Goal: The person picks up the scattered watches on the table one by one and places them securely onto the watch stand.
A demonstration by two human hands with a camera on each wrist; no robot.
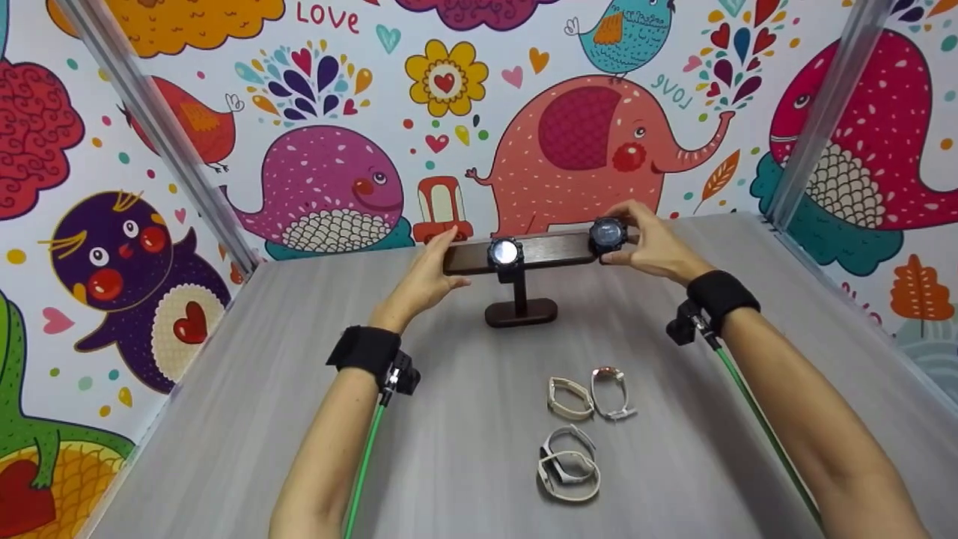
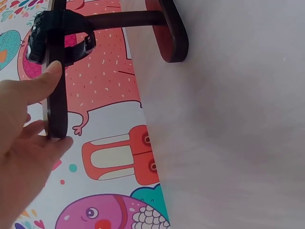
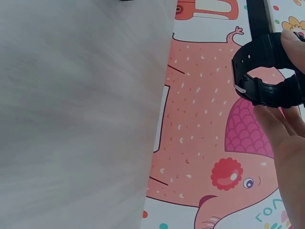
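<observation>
A dark brown T-shaped watch stand (image 1: 557, 248) stands at the back of the table, its oval foot on the tabletop. My left hand (image 1: 426, 277) grips the left end of its crossbar, with the thumb on one side and fingers on the other, as the left wrist view shows. One black watch (image 1: 506, 253) with a lit round face hangs around the bar near the middle. At the bar's right end, my right hand (image 1: 658, 243) holds a second black watch (image 1: 608, 234) between thumb and fingers. Its strap (image 3: 267, 52) forms a closed loop in the right wrist view; whether the bar passes into it is unclear.
Several pale bands lie on the grey table (image 1: 464, 449) nearer to me: a cream band (image 1: 570, 412), a white one (image 1: 621, 413) beside it, and two overlapping light bands (image 1: 569, 494) in front. A cartoon-printed wall (image 1: 456, 157) rises close behind the stand.
</observation>
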